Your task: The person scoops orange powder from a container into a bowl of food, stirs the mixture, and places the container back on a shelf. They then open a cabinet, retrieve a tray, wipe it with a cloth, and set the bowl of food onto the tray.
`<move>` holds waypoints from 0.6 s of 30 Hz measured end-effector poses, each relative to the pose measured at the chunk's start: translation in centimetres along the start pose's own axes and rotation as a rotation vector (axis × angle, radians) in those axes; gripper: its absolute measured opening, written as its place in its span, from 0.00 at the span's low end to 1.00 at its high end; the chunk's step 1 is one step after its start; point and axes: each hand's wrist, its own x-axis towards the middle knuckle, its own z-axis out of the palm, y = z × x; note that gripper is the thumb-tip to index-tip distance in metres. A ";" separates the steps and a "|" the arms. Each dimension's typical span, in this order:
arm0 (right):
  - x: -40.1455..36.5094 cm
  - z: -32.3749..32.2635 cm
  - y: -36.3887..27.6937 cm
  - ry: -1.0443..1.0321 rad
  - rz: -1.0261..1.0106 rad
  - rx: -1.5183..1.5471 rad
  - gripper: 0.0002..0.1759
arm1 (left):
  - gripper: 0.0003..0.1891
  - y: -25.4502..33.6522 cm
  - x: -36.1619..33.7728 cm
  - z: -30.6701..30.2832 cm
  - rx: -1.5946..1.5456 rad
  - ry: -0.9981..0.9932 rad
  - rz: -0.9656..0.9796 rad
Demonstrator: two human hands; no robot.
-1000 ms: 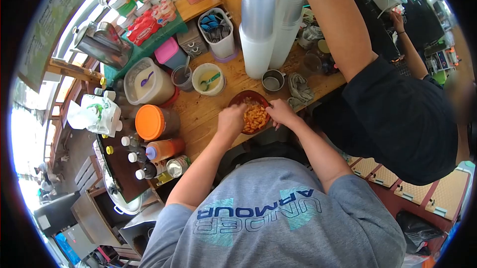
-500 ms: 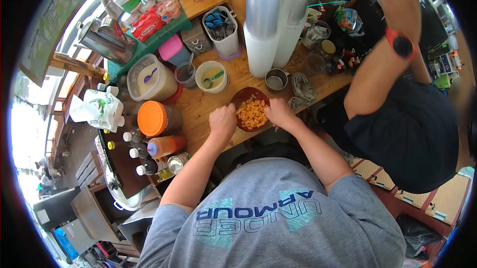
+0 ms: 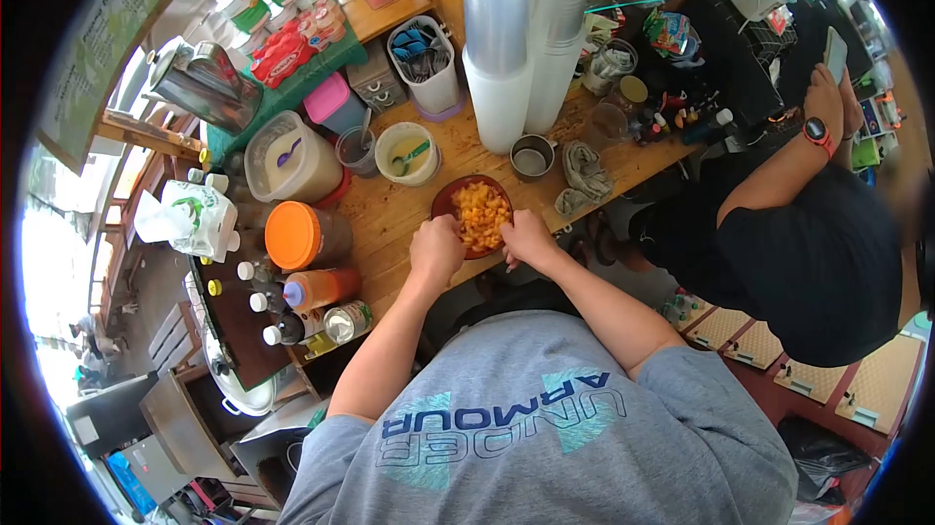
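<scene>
A dark red-brown bowl (image 3: 440, 202) holds diced orange food (image 3: 482, 216) near the table's front edge. My left hand (image 3: 437, 248) is closed on the bowl's left rim, fingers curled inward. At the right rim my right hand (image 3: 531, 241) grips the bowl too, its fingertips partly hidden. Behind the bowl stand a metal cup (image 3: 532, 159) and a white tub (image 3: 409, 154) with a green spoon in pale contents. A crumpled grey cloth (image 3: 584, 177) lies right of the cup.
Tall stacks of plastic cups (image 3: 499, 67) rise behind the bowl. Bottles (image 3: 321, 288) and an orange-lidded jar (image 3: 294, 235) crowd the left side. A co-worker in black (image 3: 799, 252) stands at the right with a phone (image 3: 835, 56) in hand.
The bowl has shifted slightly left between my hands, and the orange food sits differently in it. The co-worker's raised arm has come down, and a phone now shows in their hands.
</scene>
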 end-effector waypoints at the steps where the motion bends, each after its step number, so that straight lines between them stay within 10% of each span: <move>1: 0.0 0.0 0.1 -0.001 0.020 0.026 0.22 | 0.10 0.5 -0.5 -0.6 0.086 0.045 0.025; 7: 0.7 0.1 2.0 -0.023 0.086 0.161 0.18 | 0.07 -1.2 -3.7 1.4 0.263 0.186 0.411; 18: 3.0 -1.0 3.9 -0.201 0.216 0.128 0.13 | 0.07 -1.9 -2.0 0.6 0.342 -0.010 0.170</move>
